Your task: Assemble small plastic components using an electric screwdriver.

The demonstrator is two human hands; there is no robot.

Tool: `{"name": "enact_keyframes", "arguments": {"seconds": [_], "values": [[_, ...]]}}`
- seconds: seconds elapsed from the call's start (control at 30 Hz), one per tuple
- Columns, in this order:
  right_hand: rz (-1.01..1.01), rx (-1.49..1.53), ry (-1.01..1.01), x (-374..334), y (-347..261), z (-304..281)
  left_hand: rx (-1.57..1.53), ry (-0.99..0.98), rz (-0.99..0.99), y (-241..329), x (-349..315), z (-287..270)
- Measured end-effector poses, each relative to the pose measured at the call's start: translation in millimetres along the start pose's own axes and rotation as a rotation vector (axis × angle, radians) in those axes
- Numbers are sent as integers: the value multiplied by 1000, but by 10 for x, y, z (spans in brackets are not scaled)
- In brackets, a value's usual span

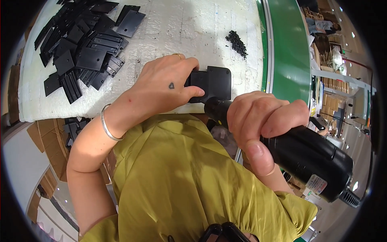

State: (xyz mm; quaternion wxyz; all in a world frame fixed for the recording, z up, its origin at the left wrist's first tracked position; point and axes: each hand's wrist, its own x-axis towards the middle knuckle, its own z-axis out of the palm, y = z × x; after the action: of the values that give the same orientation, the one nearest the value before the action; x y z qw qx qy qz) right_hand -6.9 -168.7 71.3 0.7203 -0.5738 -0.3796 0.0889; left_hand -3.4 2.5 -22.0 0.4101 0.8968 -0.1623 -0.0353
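Observation:
My left hand is closed round the left side of a black plastic part, thumb on top, and the part lies on the white foam-covered tabletop. In my right hand is a black electric screwdriver, its fingers wrapped round the body. The tool slants down to the left, its nose at the part's near edge beside my left thumb. Whether the tip touches a screw is hidden. Beyond the part, to the right, sits a small heap of black screws.
A large loose pile of black plastic plates covers the table's far left. Along the right side runs a green surface with a metal rail. A cardboard box stands below the table's left edge. Far right, another person is in the background.

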Motion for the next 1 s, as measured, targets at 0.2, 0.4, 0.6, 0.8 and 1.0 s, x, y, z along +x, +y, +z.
{"name": "enact_keyframes", "arguments": {"seconds": [0.2, 0.4, 0.6, 0.8, 1.0], "values": [[11, 24, 12, 3, 57, -95, -9, 1, 10, 13, 69, -24], [-5, -55, -38, 20, 13, 12, -24, 23, -20, -53, 27, -87], [22, 24, 680, -60, -19, -70, -1369, 300, -277, 186, -20, -281], [402, 12, 448, -105, 231, 12, -1145, 199, 10, 354, -118, -170], [443, 101, 269, -186, 63, -80, -1696, -61, -111, 22, -473, -699]]}}
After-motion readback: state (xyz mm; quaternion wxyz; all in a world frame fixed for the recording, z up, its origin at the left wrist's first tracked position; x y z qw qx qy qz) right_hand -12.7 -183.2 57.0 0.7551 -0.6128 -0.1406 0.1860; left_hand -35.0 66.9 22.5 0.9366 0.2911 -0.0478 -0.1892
